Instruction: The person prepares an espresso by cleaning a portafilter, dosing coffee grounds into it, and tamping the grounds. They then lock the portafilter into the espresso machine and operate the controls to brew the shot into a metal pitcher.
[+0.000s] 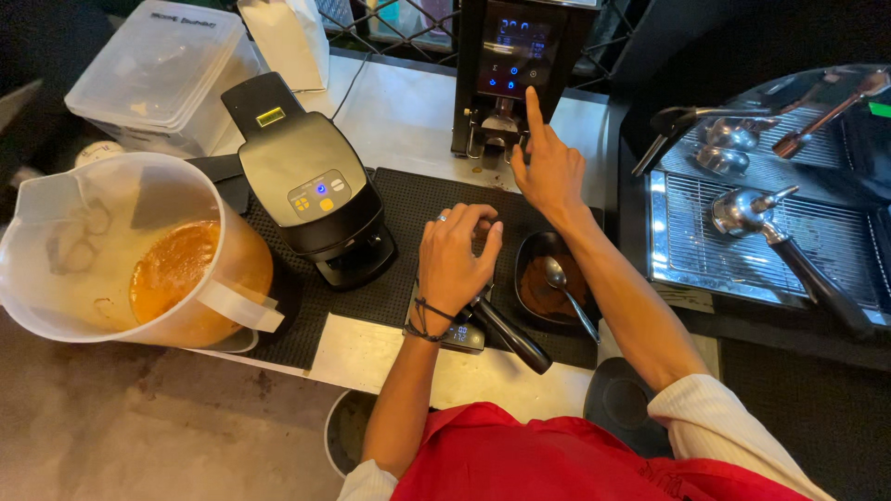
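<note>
Red apron [557, 464] sits lowest; beyond it, the left hand [455, 255] closes around a portafilter [506, 329] resting on a small scale [461, 336]. The right hand [548, 167], empty, extends its forefinger to the grinder [515, 65] screen; grinding seemingly not begun.

Left hand [455, 255]: palm down, fingers curled closed in a grip, forearm bare, dark cords at wrist. Right hand [548, 167]: arm extended toward the counter's far edge, index finger straight, other fingers folded, sleeve pushed to elbow.
</note>
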